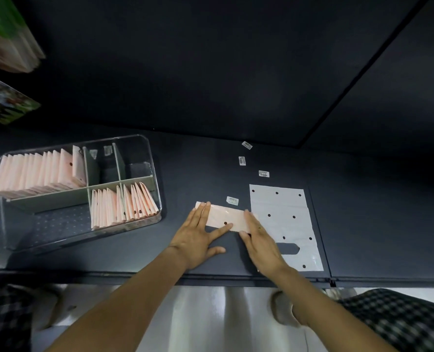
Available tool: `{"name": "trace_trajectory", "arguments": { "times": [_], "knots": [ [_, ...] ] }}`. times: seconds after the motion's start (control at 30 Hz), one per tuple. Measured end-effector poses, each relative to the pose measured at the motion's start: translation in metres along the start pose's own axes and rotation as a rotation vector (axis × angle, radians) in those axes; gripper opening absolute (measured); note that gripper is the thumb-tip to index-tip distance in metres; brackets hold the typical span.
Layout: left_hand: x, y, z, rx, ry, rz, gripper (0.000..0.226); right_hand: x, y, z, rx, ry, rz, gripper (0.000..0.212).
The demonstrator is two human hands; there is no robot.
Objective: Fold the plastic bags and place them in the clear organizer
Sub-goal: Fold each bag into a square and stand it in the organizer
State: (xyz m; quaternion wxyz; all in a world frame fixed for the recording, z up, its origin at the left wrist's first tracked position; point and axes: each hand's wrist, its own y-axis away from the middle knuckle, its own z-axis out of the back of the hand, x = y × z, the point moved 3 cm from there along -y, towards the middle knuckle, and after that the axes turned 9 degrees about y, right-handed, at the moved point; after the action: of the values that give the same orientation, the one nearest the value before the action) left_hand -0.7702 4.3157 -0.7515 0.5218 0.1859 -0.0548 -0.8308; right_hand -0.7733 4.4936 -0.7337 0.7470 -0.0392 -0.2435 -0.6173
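Note:
A pink plastic bag (227,217), folded into a narrow strip with black dots, lies on the dark table. My left hand (200,235) lies flat with straight fingers pressing the strip's left end. My right hand (260,240) lies flat on its right end, fingers straight. To the right, a flat white bag (287,219) with black dots and a cut-out handle lies unfolded, partly under my right hand. The clear organizer (144,148) stands at the left, with several folded pink bags upright in its back-left and front-right compartments.
Several small white labels (263,174) lie scattered on the table behind the bags. Blurred packages (5,39) hang at the upper left. The table's front edge (210,278) runs just below my wrists. A checked sleeve (401,316) shows at lower right.

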Motion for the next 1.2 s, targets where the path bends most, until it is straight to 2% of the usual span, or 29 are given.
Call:
{"name": "trace_trajectory", "arguments": {
  "times": [0.17, 0.3, 0.4, 0.5, 0.57, 0.7, 0.77, 0.87, 0.93, 1.0, 1.07, 1.1, 1.17, 1.2],
  "knots": [
    [0.000, 0.000, 0.003, 0.016, 0.021, 0.019, 0.063, -0.019, -0.002, 0.013, -0.007, 0.337, 0.096, 0.049],
    [-0.003, 0.000, 0.007, 0.043, 0.021, 0.054, 0.061, -0.006, -0.008, 0.024, -0.133, 0.713, 0.332, 0.053],
    [-0.004, 0.001, 0.011, 0.009, 0.041, 0.109, 0.058, 0.006, -0.010, 0.032, -0.155, 0.813, 0.375, 0.045],
    [-0.005, 0.010, 0.016, -0.106, 0.069, 0.132, 0.055, 0.021, -0.003, 0.036, -0.277, 0.654, 0.501, 0.025],
    [-0.007, 0.021, 0.021, -0.191, 0.107, 0.127, 0.050, 0.037, 0.009, 0.035, -0.327, 0.520, 0.555, 0.019],
    [-0.010, 0.044, 0.021, -0.477, 0.224, 0.127, 0.031, 0.062, 0.032, 0.019, -0.235, 0.362, 0.555, 0.011],
    [-0.010, 0.052, 0.017, -0.559, 0.316, 0.142, 0.024, 0.066, 0.039, 0.012, -0.186, 0.217, 0.494, 0.009],
    [-0.008, 0.058, 0.010, -0.576, 0.395, 0.156, 0.023, 0.054, 0.039, 0.005, -0.021, -0.039, 0.290, 0.024],
    [-0.006, 0.060, 0.008, -0.544, 0.418, 0.178, 0.023, 0.043, 0.034, 0.003, 0.026, -0.150, 0.170, 0.031],
    [-0.005, 0.060, 0.007, -0.488, 0.424, 0.234, 0.017, 0.035, 0.029, 0.001, 0.055, -0.211, 0.074, 0.025],
    [-0.003, 0.058, 0.000, -0.427, 0.458, 0.303, 0.018, 0.034, 0.024, 0.001, 0.066, -0.277, -0.037, 0.007],
    [-0.002, 0.057, -0.003, -0.417, 0.491, 0.343, 0.019, 0.035, 0.020, 0.003, 0.064, -0.309, -0.080, 0.009],
    [-0.001, 0.055, -0.004, -0.416, 0.569, 0.410, 0.018, 0.036, 0.011, 0.004, 0.062, -0.307, -0.155, 0.033],
    [-0.001, 0.054, -0.003, -0.419, 0.600, 0.433, 0.018, 0.038, 0.006, 0.004, 0.077, -0.278, -0.194, 0.039]
  ]
}}
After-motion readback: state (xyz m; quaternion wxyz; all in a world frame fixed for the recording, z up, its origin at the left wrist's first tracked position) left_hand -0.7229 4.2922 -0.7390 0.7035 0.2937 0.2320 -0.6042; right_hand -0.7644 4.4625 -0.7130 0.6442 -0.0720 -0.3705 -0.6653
